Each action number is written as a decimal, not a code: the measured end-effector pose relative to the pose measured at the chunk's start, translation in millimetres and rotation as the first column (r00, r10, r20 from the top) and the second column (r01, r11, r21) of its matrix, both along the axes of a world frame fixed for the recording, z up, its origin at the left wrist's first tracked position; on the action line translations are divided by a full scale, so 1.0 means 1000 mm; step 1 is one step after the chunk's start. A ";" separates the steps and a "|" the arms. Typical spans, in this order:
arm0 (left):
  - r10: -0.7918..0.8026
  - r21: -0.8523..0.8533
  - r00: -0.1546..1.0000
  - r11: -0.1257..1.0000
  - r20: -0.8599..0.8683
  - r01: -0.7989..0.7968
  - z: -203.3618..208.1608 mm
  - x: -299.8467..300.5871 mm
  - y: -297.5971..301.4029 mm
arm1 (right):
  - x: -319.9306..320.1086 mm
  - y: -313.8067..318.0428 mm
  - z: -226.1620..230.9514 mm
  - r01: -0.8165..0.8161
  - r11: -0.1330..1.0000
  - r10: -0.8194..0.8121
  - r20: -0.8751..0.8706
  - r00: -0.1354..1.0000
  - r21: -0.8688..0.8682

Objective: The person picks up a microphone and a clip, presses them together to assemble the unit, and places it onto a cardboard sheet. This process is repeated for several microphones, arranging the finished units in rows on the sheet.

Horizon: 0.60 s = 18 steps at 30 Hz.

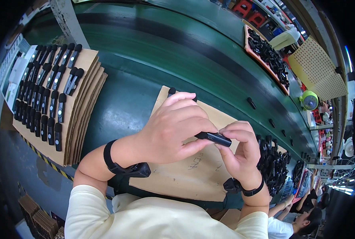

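A small black clip-on microphone, an oblong body with a dark foam tip, is held level above a cardboard sheet. My left hand pinches its foam end between thumb and fingers. At the body's other end, my right hand grips it with thumb and fingertips. A slot shows on the side turned toward me. Beyond my left hand, another black microphone lies at the sheet's far edge, partly hidden. Handwritten marks are on the sheet below my hands.
Left stands a stack of cardboard sheets, its top lined with rows of black microphones. A heap of black microphones lies right. Behind runs a green conveyor belt with scattered pieces and a filled tray. Co-workers sit at right.
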State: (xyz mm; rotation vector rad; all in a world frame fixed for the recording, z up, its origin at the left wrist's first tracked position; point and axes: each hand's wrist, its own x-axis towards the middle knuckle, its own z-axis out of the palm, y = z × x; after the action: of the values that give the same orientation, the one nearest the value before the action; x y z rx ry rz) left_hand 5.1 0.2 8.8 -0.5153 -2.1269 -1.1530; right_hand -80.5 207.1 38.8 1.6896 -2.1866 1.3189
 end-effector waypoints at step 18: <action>0.145 -0.469 0.869 0.876 0.473 0.109 -0.026 0.000 0.009 | -0.031 -0.013 -0.039 0.114 0.977 -0.110 -0.032 0.993 0.178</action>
State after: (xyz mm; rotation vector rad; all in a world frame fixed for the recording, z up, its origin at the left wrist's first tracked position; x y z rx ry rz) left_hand 5.1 9.0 -16.9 -0.4402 -2.8990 -0.7800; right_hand -111.2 194.6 0.0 1.6001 -2.4131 1.1007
